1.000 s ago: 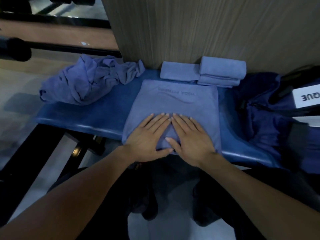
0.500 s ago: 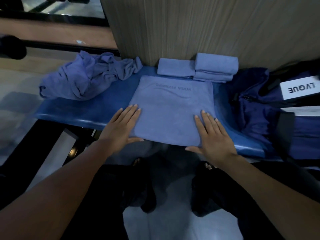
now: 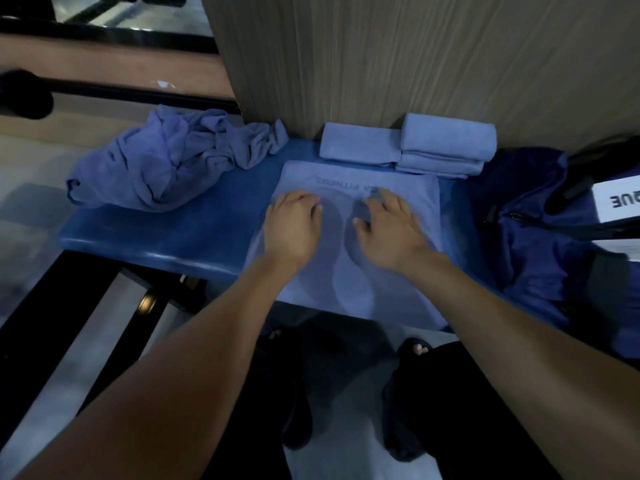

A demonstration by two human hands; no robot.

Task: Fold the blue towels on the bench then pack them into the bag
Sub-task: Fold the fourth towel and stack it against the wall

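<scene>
Centrally, on the blue bench (image 3: 180,233), lies one flat towel (image 3: 353,271), its near edge hanging just over the bench's front edge and faint lettering printed near its far edge. Left hand (image 3: 292,225): on the flat towel's far half, left of its middle, fingers bent down onto the cloth; whether they pinch any of it cannot be told. Right hand (image 3: 389,230): on the same half, right of the middle, fingers likewise bent down, grip likewise unclear. The two hands are apart, with bare cloth between them. Folded towels (image 3: 408,147): at the bench's back edge, just beyond the flat towel, against a wood-grain wall (image 3: 381,57); one single bundle on the left, a stack of two touching it on the right. Crumpled towels (image 3: 166,164): a loose heap on the bench's left end, well apart from the flat towel. Bag (image 3: 540,237): dark navy, on the bench's right end, just beside the flat towel, carrying a white label (image 3: 620,199) with partly cut-off letters.
</scene>
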